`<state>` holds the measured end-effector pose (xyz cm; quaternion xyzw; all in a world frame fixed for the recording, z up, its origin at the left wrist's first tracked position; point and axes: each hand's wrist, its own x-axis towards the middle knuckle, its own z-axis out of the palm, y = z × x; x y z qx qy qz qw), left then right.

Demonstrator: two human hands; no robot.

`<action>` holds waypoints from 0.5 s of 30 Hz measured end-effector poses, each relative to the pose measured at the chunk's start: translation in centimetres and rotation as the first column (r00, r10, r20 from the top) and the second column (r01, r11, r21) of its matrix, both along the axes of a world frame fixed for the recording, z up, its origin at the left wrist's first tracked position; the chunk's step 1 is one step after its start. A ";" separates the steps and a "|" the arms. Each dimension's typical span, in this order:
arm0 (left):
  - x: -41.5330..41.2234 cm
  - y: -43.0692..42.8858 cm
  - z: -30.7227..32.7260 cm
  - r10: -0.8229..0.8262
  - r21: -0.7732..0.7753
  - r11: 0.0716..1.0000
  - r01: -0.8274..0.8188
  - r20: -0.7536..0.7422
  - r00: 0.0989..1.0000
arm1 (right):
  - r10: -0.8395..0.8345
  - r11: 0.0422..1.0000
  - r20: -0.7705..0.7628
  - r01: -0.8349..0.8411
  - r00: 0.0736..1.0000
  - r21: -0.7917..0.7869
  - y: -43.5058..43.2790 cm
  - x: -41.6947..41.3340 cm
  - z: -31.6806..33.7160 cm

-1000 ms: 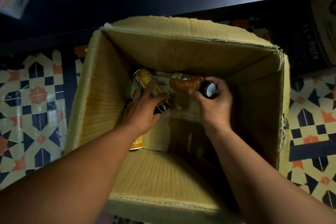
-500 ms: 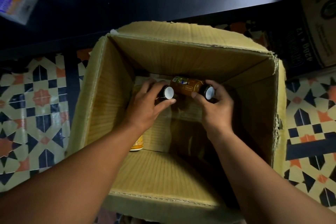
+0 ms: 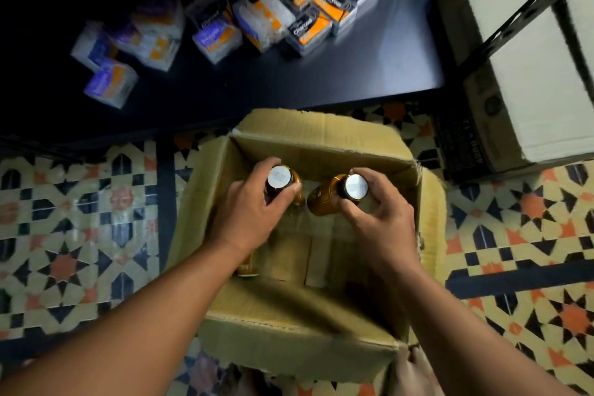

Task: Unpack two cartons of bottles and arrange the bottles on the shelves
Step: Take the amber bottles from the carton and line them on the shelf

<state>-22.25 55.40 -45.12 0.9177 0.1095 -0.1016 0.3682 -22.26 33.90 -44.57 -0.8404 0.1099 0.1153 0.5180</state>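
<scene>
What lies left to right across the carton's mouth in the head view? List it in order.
left hand → left bottle → right bottle → right hand

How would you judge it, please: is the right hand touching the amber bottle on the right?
Touching. The head view shows the right hand, fingers and thumb, pinching the right amber bottle just below its white cap.
</scene>
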 end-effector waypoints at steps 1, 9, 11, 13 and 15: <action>0.1 -0.3 2.4 -0.012 0.008 1.000 0.011 0.023 1.000 | 0.026 0.999 0.018 -0.027 1.000 0.028 -0.1 0.3 2.1; 2.2 -0.6 25.7 -0.021 -0.059 0.998 0.035 0.227 0.974 | 0.168 0.985 0.219 -0.170 0.961 -0.008 -1.0 3.5 23.7; 2.8 -0.5 32.5 -0.024 -0.047 0.998 0.038 0.268 0.963 | 0.182 0.981 0.278 -0.195 0.943 0.021 -1.1 4.2 30.3; 3.3 -0.6 39.9 -0.042 -0.038 0.998 0.056 0.298 0.954 | 0.197 0.976 0.319 -0.215 0.927 0.020 -1.1 4.8 36.9; 3.5 -0.9 47.5 -0.084 -0.040 0.994 0.104 0.336 0.938 | 0.197 0.972 0.324 -0.227 0.925 0.059 -0.9 5.0 44.2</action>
